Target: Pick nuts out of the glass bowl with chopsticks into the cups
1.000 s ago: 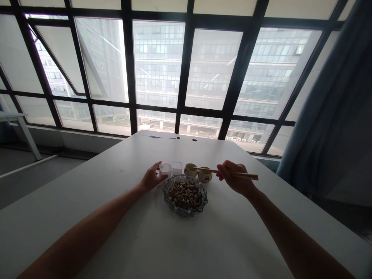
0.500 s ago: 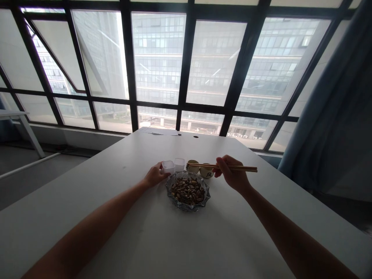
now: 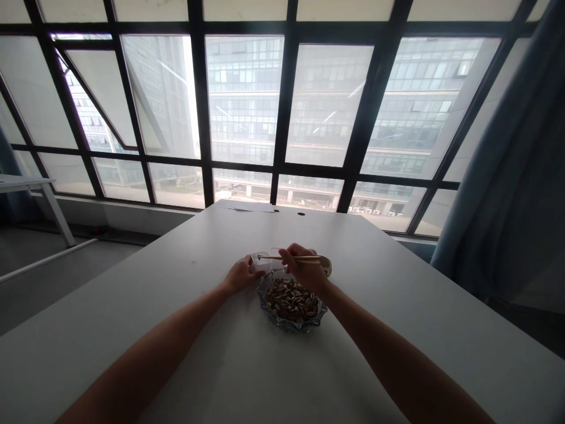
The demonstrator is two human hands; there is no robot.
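My left hand (image 3: 241,274) is closed on the side of a small clear plastic cup (image 3: 261,265), which stands on the table. In my right hand (image 3: 302,268) is a pair of wooden chopsticks (image 3: 276,257), their tips over that cup. Something small and dark shows at the tips, too small to name. A second clear cup (image 3: 276,252) stands just beside the first, partly behind my right hand. Below both hands sits a fluted glass bowl (image 3: 289,325) of striped sunflower seeds (image 3: 291,299). A small yellowish cup (image 3: 326,267) peeks out right of my right hand.
The long white table (image 3: 212,365) reaches to the windows. Papers (image 3: 247,206) lie at its far edge, near a dark round hole (image 3: 301,214). A blue curtain (image 3: 489,176) hangs at the right, and another white table (image 3: 26,181) stands far left.
My right hand has moved left with the chopsticks, from the yellowish cups to the clear cup at my left hand. It now hides one yellowish cup. The view has shifted slightly.
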